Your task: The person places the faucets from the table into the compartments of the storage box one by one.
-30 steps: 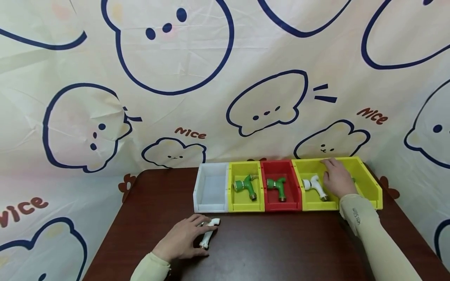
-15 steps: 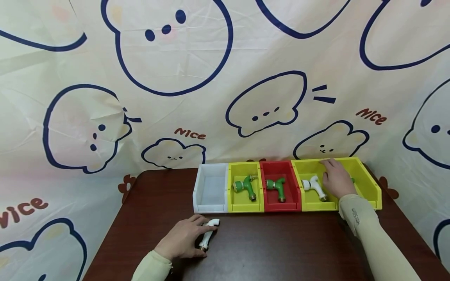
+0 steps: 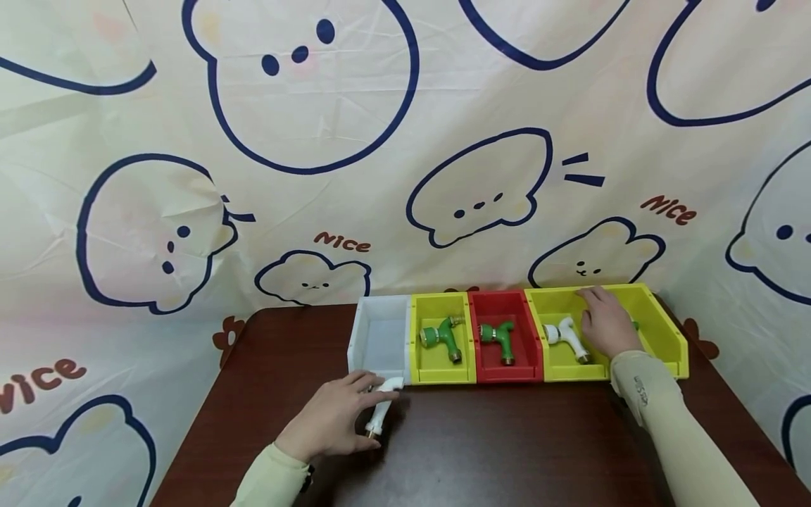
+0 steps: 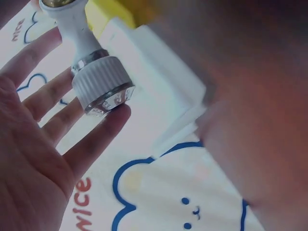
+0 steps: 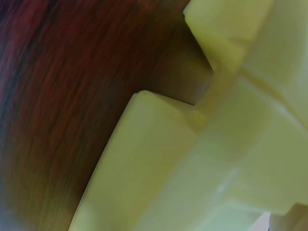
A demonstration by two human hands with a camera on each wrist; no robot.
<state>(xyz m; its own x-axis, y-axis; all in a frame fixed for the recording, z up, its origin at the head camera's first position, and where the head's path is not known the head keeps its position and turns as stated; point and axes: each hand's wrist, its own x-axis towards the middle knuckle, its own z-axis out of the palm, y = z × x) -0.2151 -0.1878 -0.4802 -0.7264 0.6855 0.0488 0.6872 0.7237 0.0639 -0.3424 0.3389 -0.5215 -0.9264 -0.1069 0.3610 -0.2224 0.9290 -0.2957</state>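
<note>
My left hand [image 3: 332,415] pinches a white tap [image 3: 380,407] between thumb and fingers, just in front of the white bin [image 3: 381,338]. In the left wrist view the tap's ribbed white cap [image 4: 102,82] with its metal ring lies against the fingers. My right hand [image 3: 610,325] reaches into the wide yellow bin [image 3: 665,352], beside another white tap [image 3: 573,339]. A bit of something green [image 3: 636,324] shows past that hand. Its fingertips are mostly hidden, and I cannot tell whether they hold anything.
The bins stand in one row at the back of the dark wooden table [image 3: 494,443]. A small yellow bin [image 3: 426,370] and a red bin [image 3: 494,372] each hold a green tap. Behind them hangs a cloth [image 3: 481,91] printed with cartoon bears.
The left hand has moved the white tap up and slightly forward, towards the front of the white bin. The right hand has stayed in the wide yellow bin.
</note>
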